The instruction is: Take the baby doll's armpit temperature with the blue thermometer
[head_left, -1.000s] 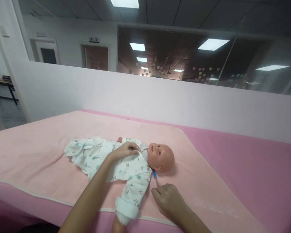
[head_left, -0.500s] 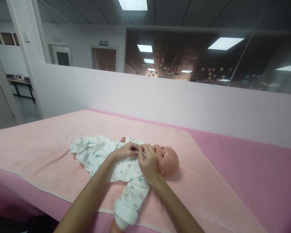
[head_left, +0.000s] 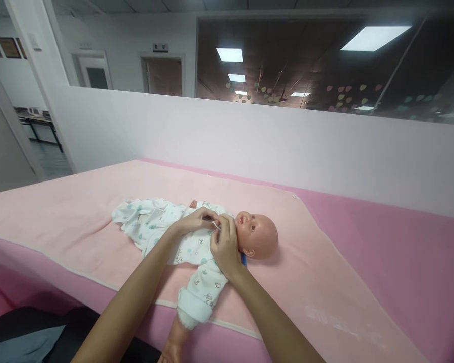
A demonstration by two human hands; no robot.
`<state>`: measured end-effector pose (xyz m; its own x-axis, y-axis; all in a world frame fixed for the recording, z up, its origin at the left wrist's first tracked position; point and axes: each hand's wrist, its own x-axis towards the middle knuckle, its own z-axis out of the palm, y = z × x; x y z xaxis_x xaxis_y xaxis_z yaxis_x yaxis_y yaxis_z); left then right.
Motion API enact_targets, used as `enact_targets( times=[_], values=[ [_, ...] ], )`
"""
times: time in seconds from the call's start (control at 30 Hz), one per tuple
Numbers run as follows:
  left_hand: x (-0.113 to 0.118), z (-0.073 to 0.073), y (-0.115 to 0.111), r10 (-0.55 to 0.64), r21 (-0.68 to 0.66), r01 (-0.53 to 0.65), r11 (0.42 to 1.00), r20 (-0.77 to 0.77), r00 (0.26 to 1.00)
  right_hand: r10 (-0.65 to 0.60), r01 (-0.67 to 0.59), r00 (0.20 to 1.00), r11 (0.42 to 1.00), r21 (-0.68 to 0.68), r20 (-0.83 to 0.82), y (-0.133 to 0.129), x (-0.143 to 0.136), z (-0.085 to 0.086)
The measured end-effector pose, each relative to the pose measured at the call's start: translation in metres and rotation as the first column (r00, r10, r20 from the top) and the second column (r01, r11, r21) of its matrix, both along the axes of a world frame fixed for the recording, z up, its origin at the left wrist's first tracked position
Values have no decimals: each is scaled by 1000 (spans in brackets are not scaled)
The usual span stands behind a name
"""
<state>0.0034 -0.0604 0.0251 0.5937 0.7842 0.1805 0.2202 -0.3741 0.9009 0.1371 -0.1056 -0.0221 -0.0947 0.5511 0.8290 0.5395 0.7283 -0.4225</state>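
A baby doll (head_left: 258,235) lies on its back, head to the right, in a white garment (head_left: 191,248) printed with green spots and small figures. Over the upper chest, just below the chin, my left hand (head_left: 196,221) and my right hand (head_left: 226,246) meet, fingertips nearly touching. Both are closed in a pinch. Between them shows a thin white tie string (head_left: 217,226), held by the fingers of each hand. My palms hide most of the neckline. The doll's near sleeve (head_left: 202,295) has a folded cuff, with its bare arm hanging past the mat's edge.
A pale pink mat (head_left: 325,282) with a light border covers a darker pink table surface (head_left: 393,227). Behind it runs a low white wall (head_left: 249,136) topped with glass. A bit of blue (head_left: 243,259) shows beside the doll's neck.
The view has tilted downward. My right hand has shifted slightly away from the doll's face, uncovering its mouth and the blue bit. The white string now shows between my fingers.
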Motion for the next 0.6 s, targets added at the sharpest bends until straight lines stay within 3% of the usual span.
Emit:
enact_targets(
  times=[0.17, 0.37, 0.5, 0.6],
  values=[
    [1, -4, 2, 7, 35, -8, 999, 37, 999, -6, 5, 999, 1000, -5, -42, 0, -1, -1],
    [0, -5, 4, 5, -26, -2, 1000, 110, 994, 26, -27, 999, 999, -31, -45, 1, 1, -1],
    [-2, -6, 5, -57, 9, 56, 998, 109, 992, 29, -31, 998, 999, -32, -53, 0, 3, -2],
    [-3, -6, 5, -25, 29, 23, 999, 88, 996, 23, -25, 998, 999, -35, -54, 1, 3, -3]
  ],
)
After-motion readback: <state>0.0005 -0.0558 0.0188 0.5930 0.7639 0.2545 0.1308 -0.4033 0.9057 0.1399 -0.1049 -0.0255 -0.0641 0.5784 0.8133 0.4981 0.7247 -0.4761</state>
